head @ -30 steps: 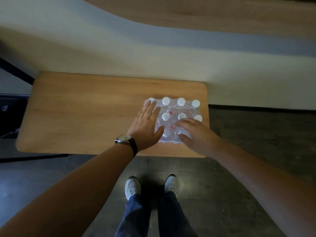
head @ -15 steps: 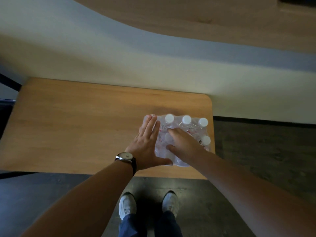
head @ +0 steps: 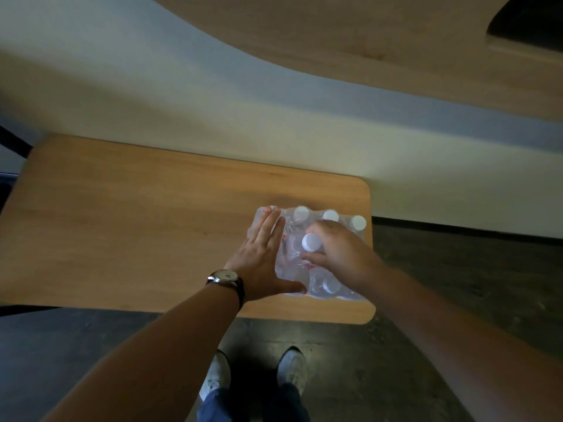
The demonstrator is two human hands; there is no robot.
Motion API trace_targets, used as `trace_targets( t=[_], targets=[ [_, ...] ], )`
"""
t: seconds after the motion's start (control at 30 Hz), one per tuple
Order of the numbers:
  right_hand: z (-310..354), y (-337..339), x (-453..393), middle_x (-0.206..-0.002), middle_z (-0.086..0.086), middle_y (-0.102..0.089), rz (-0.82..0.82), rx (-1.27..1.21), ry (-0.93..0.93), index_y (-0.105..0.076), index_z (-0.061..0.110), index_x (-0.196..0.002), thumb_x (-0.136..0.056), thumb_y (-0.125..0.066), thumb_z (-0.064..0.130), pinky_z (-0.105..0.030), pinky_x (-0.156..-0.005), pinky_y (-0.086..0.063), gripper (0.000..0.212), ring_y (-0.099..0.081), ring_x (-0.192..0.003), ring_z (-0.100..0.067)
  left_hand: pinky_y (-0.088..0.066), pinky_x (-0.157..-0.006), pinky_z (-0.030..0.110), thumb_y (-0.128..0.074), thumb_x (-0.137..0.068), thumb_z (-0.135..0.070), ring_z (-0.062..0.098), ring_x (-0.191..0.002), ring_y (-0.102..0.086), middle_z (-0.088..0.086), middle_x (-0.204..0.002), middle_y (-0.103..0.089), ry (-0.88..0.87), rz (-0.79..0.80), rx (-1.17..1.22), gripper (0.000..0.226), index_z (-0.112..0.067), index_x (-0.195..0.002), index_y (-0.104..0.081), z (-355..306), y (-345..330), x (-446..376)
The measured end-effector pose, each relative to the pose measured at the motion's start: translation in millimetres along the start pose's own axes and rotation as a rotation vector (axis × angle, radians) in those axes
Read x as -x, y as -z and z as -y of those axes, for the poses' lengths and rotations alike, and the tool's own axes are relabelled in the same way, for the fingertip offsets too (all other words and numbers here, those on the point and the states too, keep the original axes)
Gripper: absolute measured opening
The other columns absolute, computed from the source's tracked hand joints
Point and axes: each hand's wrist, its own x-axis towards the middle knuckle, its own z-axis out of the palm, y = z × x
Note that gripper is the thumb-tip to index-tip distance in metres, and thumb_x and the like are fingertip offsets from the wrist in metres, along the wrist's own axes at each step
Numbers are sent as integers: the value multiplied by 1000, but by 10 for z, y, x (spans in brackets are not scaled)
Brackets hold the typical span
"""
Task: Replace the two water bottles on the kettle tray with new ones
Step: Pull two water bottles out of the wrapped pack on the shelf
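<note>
A shrink-wrapped pack of water bottles (head: 294,269) with white caps stands at the right end of a low wooden table (head: 137,233). My left hand (head: 262,260), with a watch on the wrist, lies flat against the pack's left side, fingers straight. My right hand (head: 341,254) is curled around one bottle (head: 311,242) in the middle of the pack, whose white cap sticks up above my fingers. No kettle tray is in view.
A pale wall runs behind the table, and a wooden shelf (head: 396,50) overhangs at the top. The dark floor (head: 457,284) lies to the right and in front. My shoes (head: 292,370) stand just before the table's front edge.
My right hand has moved from the pack's near side to its middle and closed around one bottle, whose cap now rises above the others. The left hand stays pressed on the pack.
</note>
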Motion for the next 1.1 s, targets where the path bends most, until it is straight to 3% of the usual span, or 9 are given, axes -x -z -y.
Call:
trace_targets(
  t=[0.13, 0.3, 0.43, 0.63, 0.77, 0.8, 0.87, 1.0, 1.1],
  targets=[
    [56, 545, 287, -107, 1, -67, -130, -330, 28, -57, 27, -98, -82, -78, 32, -22, -70, -51, 27, -63, -92, -10, -3, -125, 48, -48, -55, -99, 14, -148, 29, -1, -164, 23, 34, 39, 165, 146, -13, -159, 7, -90, 166, 41],
    [200, 966, 208, -87, -14, -69, -287, -400, 239, -60, 7, -94, -84, -68, 46, -35, -60, -47, 41, -63, -75, -27, -29, -117, 60, -61, -57, -92, 23, -149, -27, 6, -164, -26, 131, -134, 794, 125, -29, -157, -20, -538, 695, 85],
    [323, 1010, 9, -73, 6, -67, -132, -492, 184, -60, 18, -87, -83, -66, 53, -25, -57, -45, 36, -59, -64, -7, -52, -100, 51, -83, -59, -70, 24, -125, -61, 5, -135, -65, 131, -135, 1222, 109, -20, -146, -42, -884, 1062, 68],
    [298, 650, -188, -63, 29, -65, -52, -552, 88, -62, 29, -78, -95, -63, 36, -7, -54, -41, 18, -60, -58, 10, -51, -99, 62, -86, -67, -36, 28, -113, -69, -3, -122, -72, 268, 51, 1358, 78, -27, -136, -52, -893, 1072, 170],
    [142, 363, -230, -65, 8, -71, -13, -673, -125, -68, 27, -75, -85, -53, 66, -33, -67, -58, 43, -70, -67, -13, -60, -75, 39, -89, -64, -21, 24, -85, -77, 5, -96, -80, 348, 77, 1384, 48, -17, -108, -71, -852, 921, 237],
    [54, 295, -224, -65, 6, -69, -24, -673, -194, -67, 26, -75, -84, -46, 71, -30, -68, -57, 50, -69, -66, -16, -59, -71, 37, -90, -63, -20, 24, -81, -77, 7, -94, -80, 391, 59, 1403, 48, -15, -107, -72, -825, 894, 257],
    [-189, 180, -171, -69, 6, -63, 9, -395, -245, -62, 27, -74, -91, -48, 63, -18, -62, -46, 43, -61, -65, -12, -58, -67, 35, -90, -65, -17, 25, -76, -76, 10, -91, -79, 462, 20, 1429, 45, -13, -106, -73, -740, 861, 292],
    [-578, -108, -74, -100, -5, -69, 189, 398, -122, -68, 15, -97, -80, -72, 44, -30, -73, -43, 33, -63, -95, -25, -59, -68, 36, -87, -72, -13, 27, -79, -76, 10, -92, -79, 482, 3, 1439, 30, -18, -99, -76, -583, 865, 330],
    [-607, -209, -119, -107, -3, -69, 86, 392, -113, -69, 19, -101, -77, -72, 48, -34, -80, -46, 37, -61, -102, -27, -59, -65, 31, -88, -71, -13, 24, -80, -77, 5, -91, -80, 464, -10, 1437, 26, -28, -91, -79, -543, 905, 331]
  ],
)
